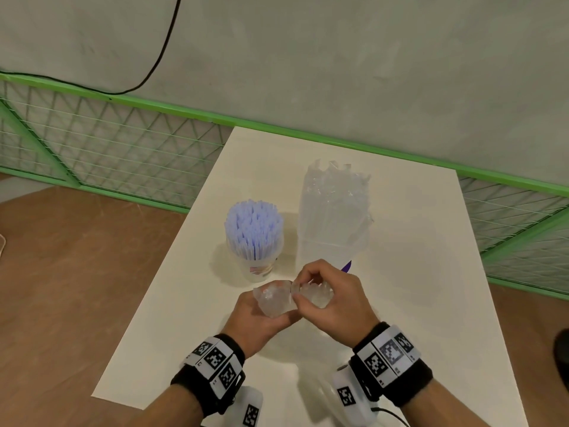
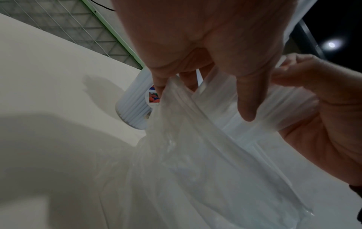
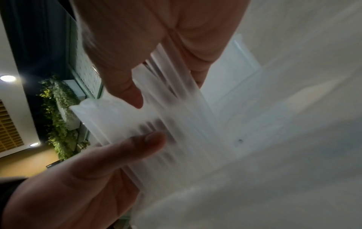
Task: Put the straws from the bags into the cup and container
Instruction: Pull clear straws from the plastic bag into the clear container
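Over the near middle of the white table (image 1: 431,257), my two hands hold a clear plastic bag (image 1: 274,300) of clear straws. My left hand (image 1: 277,314) pinches the bag film (image 2: 195,155), which hangs down below it. My right hand (image 1: 308,291) grips the bundle of clear straws (image 3: 176,124) between thumb and fingers. A cup (image 1: 260,266) packed with pale blue straws (image 1: 254,226) stands just beyond my left hand. To its right stands a tall clear container (image 1: 332,241) full of clear straws.
A green wire-mesh fence (image 1: 123,140) runs behind the table along the grey wall, with a black cable hanging over it. Brown floor lies to the left of the table. Bare tabletop spreads to the right of the container and in front of my wrists.
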The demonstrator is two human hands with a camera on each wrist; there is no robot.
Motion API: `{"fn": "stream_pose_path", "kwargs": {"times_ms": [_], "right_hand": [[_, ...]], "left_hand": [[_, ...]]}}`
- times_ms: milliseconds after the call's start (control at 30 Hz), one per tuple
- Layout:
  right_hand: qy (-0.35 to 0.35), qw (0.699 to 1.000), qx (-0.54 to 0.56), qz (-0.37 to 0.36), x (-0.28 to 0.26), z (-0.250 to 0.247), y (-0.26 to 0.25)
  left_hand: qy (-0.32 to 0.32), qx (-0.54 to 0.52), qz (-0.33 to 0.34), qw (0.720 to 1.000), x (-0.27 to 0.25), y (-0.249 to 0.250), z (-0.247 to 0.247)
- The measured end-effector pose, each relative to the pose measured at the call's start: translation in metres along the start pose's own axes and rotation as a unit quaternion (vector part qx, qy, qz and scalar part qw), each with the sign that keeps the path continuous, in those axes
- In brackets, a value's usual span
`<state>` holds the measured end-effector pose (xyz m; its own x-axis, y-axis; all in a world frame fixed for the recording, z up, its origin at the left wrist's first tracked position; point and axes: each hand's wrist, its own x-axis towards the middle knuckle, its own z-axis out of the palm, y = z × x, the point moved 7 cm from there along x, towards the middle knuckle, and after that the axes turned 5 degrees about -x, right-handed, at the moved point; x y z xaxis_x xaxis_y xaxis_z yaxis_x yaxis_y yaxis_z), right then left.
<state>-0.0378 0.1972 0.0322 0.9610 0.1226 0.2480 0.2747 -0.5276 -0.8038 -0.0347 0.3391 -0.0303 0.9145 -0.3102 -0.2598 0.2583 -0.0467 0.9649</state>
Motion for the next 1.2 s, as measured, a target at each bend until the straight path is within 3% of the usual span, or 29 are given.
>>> {"fn": "stream_pose_path", "kwargs": {"times_ms": [100,267,400,633,867,1067,1200], "right_hand": [[0.037,0.999,0.008,0.015,-0.002,-0.004,0.005],[0.031,0.998,-0.049,-0.020,-0.003,-0.002,-0.001],[0.001,1.000,-0.031,-0.005,-0.001,-0.005,0.002],[0.030,0.998,-0.021,0.060,-0.013,-0.019,0.011],[0.193,0.980,0.000,0.052,-0.005,-0.090,-0.004],[0.339,0.936,0.089,-0.038,0.018,-0.194,-0.049],[0.371,0.926,0.060,-0.041,0.039,-0.224,-0.046]], "left_hand": [[0.021,0.023,-0.002,1.000,0.002,-0.004,-0.004],[0.022,0.024,0.031,0.999,0.003,0.006,0.003],[0.012,0.027,0.055,0.998,0.005,0.014,0.008],[0.026,0.060,0.080,0.995,0.010,0.024,0.009],[0.013,0.066,0.085,0.994,0.011,0.014,0.014],[0.023,0.035,0.063,0.997,0.016,-0.003,0.009],[0.031,0.028,0.054,0.998,0.019,-0.009,0.002]]}}
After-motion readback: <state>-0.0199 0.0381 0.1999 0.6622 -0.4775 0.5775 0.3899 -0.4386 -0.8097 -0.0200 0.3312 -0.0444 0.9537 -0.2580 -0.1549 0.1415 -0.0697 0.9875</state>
